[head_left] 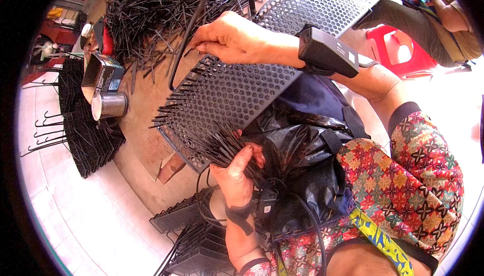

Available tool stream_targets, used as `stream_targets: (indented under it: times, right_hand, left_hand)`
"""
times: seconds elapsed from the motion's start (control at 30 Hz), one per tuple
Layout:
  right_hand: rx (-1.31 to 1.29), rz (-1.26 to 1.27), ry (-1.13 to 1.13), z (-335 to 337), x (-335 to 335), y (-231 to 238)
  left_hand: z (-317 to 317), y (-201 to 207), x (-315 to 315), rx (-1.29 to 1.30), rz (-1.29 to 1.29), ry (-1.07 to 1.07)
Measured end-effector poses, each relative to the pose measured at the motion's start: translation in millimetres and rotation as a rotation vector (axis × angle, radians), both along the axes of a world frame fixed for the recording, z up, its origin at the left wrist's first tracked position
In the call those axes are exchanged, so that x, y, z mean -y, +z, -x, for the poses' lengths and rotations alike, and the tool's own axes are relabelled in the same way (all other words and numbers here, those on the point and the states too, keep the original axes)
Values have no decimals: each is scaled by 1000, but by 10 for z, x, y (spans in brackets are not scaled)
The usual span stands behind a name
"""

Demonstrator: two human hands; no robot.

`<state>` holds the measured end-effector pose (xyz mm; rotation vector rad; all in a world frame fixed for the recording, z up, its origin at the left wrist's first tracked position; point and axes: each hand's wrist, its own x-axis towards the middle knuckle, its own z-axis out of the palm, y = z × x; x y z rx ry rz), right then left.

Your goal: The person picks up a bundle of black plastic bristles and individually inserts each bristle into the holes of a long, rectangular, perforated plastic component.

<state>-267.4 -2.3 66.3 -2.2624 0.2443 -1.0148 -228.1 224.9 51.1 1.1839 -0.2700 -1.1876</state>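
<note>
A black perforated panel (222, 92) with round holes lies slanted across my lap and the work surface. Short, thin black sticks (174, 109) jut in a row from the holes along its left edge. My left hand (237, 170) is closed around a bundle of thin black sticks (219, 145) over the panel's lower end. At the panel's upper corner my right hand (227, 38) is closed in a pinch, its fingertips beside the last sticks of the row. What lies between those fingertips is too small to make out.
A large heap of black sticks (151, 9) covers the far surface. To the left stand a metal can (109, 105), a small box (103, 74) and stacked black racks with hooks (83, 125). More black racks (199, 248) sit below. Another person (418, 29) sits far right near a red stool (401, 51).
</note>
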Motion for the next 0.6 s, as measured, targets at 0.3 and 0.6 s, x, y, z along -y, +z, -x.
stream_targets:
  times: [0.3,0.6]
  right_hand:
    - [-168,136,-71,40,-26,-59]
    - [-302,407,-91,133,-51,-131]
  left_hand:
    - [-26,-23,-28,43,-50,41]
    - [31,-3,52,141,-65,-30]
